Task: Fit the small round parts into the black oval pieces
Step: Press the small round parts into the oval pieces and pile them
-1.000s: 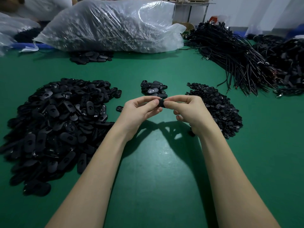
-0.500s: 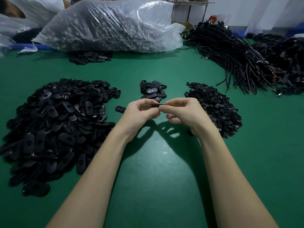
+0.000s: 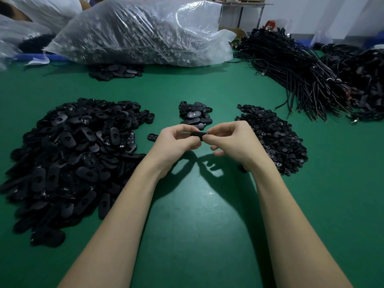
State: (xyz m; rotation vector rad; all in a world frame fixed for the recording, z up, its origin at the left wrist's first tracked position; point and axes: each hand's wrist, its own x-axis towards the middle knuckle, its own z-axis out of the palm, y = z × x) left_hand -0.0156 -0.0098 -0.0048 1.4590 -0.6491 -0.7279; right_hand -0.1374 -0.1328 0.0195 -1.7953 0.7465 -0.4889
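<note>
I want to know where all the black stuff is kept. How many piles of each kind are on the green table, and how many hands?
Piles of black oval pieces: 3 (big, small, far)
Piles of small round parts: 1
Heaps of black cables: 2
Hands: 2 (left, right)
Total: 8

This looks like a small factory assembly station. A wide green surface carries bulk stock sorted into heaps: a big pile of black oval pieces on the left, a heap of small round parts on the right, and a small stack of oval pieces between them. Bundles of black cables lie at the far right, and a large clear plastic sack of dark parts sits behind.
</note>
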